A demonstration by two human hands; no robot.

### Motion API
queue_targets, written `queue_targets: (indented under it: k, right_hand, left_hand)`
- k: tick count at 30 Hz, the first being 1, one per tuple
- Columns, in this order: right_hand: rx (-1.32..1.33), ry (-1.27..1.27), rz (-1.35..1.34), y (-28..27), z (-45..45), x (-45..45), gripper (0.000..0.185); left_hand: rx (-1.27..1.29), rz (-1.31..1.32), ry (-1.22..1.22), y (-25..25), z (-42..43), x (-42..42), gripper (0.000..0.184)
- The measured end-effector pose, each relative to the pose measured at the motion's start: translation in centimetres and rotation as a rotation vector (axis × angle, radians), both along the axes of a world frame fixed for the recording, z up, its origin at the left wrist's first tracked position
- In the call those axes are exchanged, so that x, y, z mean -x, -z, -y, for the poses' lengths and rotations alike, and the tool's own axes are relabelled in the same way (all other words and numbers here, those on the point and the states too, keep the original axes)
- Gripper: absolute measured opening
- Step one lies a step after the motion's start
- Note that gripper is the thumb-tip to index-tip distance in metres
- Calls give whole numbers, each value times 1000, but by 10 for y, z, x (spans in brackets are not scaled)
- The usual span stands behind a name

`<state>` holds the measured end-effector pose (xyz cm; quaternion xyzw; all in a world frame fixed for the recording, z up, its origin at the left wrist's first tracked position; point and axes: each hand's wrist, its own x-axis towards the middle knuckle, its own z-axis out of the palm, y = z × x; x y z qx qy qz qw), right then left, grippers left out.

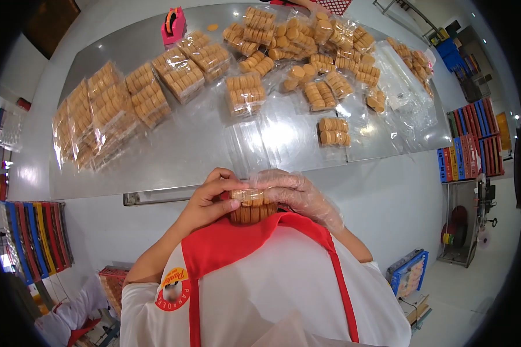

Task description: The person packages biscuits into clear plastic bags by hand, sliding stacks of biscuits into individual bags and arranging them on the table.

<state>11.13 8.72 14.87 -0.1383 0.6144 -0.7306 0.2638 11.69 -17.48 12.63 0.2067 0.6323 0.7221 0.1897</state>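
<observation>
Close to my chest, at the table's front edge, I hold a clear pack of round biscuits [253,207] stacked in rows. My left hand [213,198] is bare, its thumb and fingers closed on the pack's left side and top. On the other side my right hand [298,195], in a clear plastic glove, grips the pack's upper right corner. The lower part of the pack rests near my red apron [231,246]. Ahead on the metal table [208,139] lie another biscuit pack [334,132] and an upright one [245,93].
Several filled packs [107,98] stand in rows at the left. A heap of biscuit bags [298,37] covers the far middle. A pink tape dispenser [173,26] stands at the back edge, and clear plastic bags [399,87] lie at the right. Crates [469,139] are stacked beyond.
</observation>
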Motion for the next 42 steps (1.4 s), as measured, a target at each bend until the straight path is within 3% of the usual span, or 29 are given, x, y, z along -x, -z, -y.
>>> queue_targets:
  k: [2, 8, 11, 16, 20, 23, 26, 29, 32, 35, 39, 42]
  right_hand:
    - [-35, -23, -181, 11, -3, 3, 28]
    - [-105, 15, -378, 3, -2, 2, 35]
    - [-433, -7, -707, -6, -1, 3, 49]
    - [-857, -121, -530, -44, 27, 7, 97]
    - [-1026, 75, -513, -40, 42, 0, 115]
    - [-640, 400, -436, -29, 27, -5, 107]
    - [294, 630, 136, -5, -8, -12, 93]
    - [811, 614, 222, -8, -34, -16, 80]
    - [881, 625, 175, -23, -46, -28, 79]
    - [915, 624, 147, -19, -53, -37, 81]
    - [914, 596, 105, -16, -54, -45, 84]
    - [779, 767, 57, 14, -45, -41, 86]
  left_hand:
    - [-9, -19, -6, 2, -3, 2, 35]
    - [-73, 9, -108, 4, -13, 5, 22]
    - [-38, -18, -206, 18, -18, 8, 20]
    - [106, -66, -269, 7, -40, 23, 17]
    - [282, -168, -278, -15, -66, 41, 18]
    - [142, -115, -292, -21, -83, 46, 21]
    - [-65, -31, -367, -31, -94, 42, 19]
    - [448, -870, -267, 2, -87, 44, 18]
    - [700, -1280, 17, 21, -88, 46, 18]
    - [837, -1502, 79, 26, -91, 53, 25]
    - [1139, -1411, 115, 15, -94, 59, 24]
    - [1252, -1417, 179, -3, -100, 66, 33]
